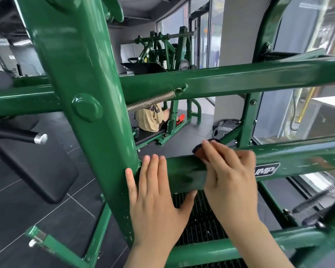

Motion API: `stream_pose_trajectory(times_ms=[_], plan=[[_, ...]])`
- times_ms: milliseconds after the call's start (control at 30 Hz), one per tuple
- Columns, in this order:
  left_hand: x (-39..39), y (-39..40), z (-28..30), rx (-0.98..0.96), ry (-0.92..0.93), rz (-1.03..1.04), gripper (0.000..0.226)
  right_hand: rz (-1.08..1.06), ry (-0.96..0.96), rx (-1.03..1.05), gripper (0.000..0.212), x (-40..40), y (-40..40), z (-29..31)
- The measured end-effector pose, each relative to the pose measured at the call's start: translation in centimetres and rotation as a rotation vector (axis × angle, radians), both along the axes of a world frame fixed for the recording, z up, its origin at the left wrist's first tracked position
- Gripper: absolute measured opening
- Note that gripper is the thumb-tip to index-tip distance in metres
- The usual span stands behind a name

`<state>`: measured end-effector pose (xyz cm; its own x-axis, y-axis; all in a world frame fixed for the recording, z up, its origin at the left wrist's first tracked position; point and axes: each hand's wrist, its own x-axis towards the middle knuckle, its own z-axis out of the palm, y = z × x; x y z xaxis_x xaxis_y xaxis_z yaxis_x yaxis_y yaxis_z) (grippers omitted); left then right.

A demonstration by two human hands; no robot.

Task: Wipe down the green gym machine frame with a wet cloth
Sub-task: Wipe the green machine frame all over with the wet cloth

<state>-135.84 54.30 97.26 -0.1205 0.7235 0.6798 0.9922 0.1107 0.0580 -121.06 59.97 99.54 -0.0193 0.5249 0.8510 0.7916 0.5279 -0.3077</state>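
A black badge [267,169] with pale outlined letters sits on the lower crossbar [184,171] of the glossy green tubular steel machine frame [81,78]; only "UMP" reads, the start lying behind the right hand [231,176]. Beyond the bars, a round black weight plate [225,128] on the floor carries white lettering that looks like "OLYMPIA", and a similar disc [184,65] hangs on the far green machine [162,49], its writing too small to read.

The frame's paint is smooth and shiny, chipped in small pale specks low on the thick slanted upright. A coiled bare-metal spring [151,101] hooks into the upper crossbar. Below the hands lies a black ribbed footplate [201,217].

The left hand [153,194] rests flat, fingers straight and together, on the joint of upright and lower crossbar, holding nothing. The right hand presses a small dark cloth [200,151] against the top edge of that crossbar, fingers bent over it; most of the cloth is hidden and blurred, with a reddish tint at its underside.

A black padded bench cushion [37,171] fills the left, partly cut off. A seated person in a tan shirt [149,118] shows between the bars, upper body hidden by the crossbar.
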Motion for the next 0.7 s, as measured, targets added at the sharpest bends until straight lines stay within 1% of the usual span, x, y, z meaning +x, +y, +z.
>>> stream_pose_trajectory(times_ms=[33,67,133,167,233,267,367,433,500,567,600,700], plan=[[0.2,-0.1,0.0,-0.004,-0.003,0.003,0.096,-0.048,0.037,-0.003,0.052,-0.1,-0.1,0.0],[0.4,-0.1,0.0,-0.001,-0.007,-0.003,0.092,-0.059,0.03,0.005,0.052,-0.8,-0.4,-0.1],[0.5,-0.2,0.1,0.016,-0.022,-0.019,0.082,0.034,-0.055,0.005,0.053,-2.7,-1.0,-0.7],[0.5,-0.2,0.3,0.02,-0.032,-0.029,0.081,0.096,-0.098,0.002,0.054,-3.0,-1.3,-0.8],[0.5,0.0,1.0,0.016,-0.027,-0.076,0.078,0.137,-0.119,0.0,0.054,-1.7,-0.9,-0.5],[0.6,0.3,1.4,-0.003,-0.002,-0.096,0.077,0.093,-0.089,-0.005,0.052,-0.6,-0.5,-0.5],[0.7,1.5,2.3,-0.063,0.034,-0.105,0.077,-0.098,0.085,-0.057,0.045,1.3,-0.1,-0.1],[0.7,1.8,2.2,-0.065,0.029,-0.113,0.074,-0.121,0.072,-0.071,0.045,-0.1,-0.6,-0.4],[0.7,1.8,1.9,-0.057,0.029,-0.135,0.075,-0.061,-0.014,-0.06,0.048,-1.1,-1.1,-0.8],[0.6,1.8,1.7,-0.042,0.023,-0.139,0.075,-0.007,-0.072,-0.043,0.052,0.4,-0.6,-0.7],[0.7,1.8,1.7,-0.036,0.012,-0.133,0.075,-0.024,-0.059,-0.039,0.053,1.6,-0.1,-0.7],[1.1,2.0,2.0,-0.02,-0.026,-0.113,0.072,-0.149,0.081,-0.045,0.054,3.1,0.4,-0.6]])
